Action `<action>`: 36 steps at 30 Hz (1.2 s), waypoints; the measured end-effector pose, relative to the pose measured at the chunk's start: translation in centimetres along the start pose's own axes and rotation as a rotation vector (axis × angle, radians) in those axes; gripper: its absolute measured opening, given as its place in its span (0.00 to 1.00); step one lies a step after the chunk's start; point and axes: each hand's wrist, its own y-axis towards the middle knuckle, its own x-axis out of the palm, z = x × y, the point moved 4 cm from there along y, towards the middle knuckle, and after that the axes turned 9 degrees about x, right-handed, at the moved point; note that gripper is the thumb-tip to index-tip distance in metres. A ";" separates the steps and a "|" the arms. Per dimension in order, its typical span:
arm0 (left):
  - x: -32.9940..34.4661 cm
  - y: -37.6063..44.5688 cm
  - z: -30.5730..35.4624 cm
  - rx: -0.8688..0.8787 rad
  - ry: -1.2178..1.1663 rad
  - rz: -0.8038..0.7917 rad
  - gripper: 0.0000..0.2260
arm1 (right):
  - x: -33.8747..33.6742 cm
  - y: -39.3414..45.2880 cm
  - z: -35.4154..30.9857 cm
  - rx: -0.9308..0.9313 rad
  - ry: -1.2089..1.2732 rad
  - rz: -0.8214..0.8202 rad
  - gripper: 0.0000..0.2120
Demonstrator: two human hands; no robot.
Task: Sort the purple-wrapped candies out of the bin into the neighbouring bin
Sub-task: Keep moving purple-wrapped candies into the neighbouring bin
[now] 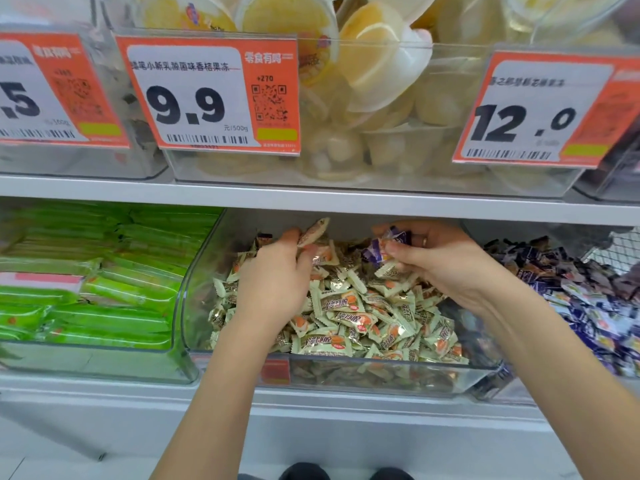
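Two hands are seen, the left (277, 271) and the right (446, 261). Three price tags are counted on the upper shelf: one reading 9.9 (207, 95), one reading 12.0 (540, 109), and one cut off at the left edge (52, 91). Three bins are shown on the lower shelf: green packs (86, 271), cream candies (363, 313) and purple candies (571, 289). The pieces in each bin are too many to be counted. One ring (425, 241) is worn.
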 end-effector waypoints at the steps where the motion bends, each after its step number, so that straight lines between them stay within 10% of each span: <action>1: -0.1 -0.1 -0.1 -0.028 0.006 0.005 0.10 | 0.0 -0.3 0.1 -0.008 0.087 -0.039 0.27; 7: -0.8 -0.5 0.5 -0.071 0.151 0.064 0.10 | -0.1 -1.4 0.0 0.093 0.734 -0.109 0.14; 16: 2.5 -1.4 5.4 0.234 -0.244 -0.061 0.19 | 1.8 -2.1 -0.3 0.121 0.856 -0.157 0.16; 25: 2.0 -1.3 3.4 0.120 -0.031 -0.022 0.11 | -8.1 -8.8 -0.1 -0.226 -0.299 0.844 0.06; 36: 3.9 -3.4 4.6 0.260 0.258 -0.204 0.23 | -0.5 -1.5 -0.8 -0.268 -0.568 0.370 0.07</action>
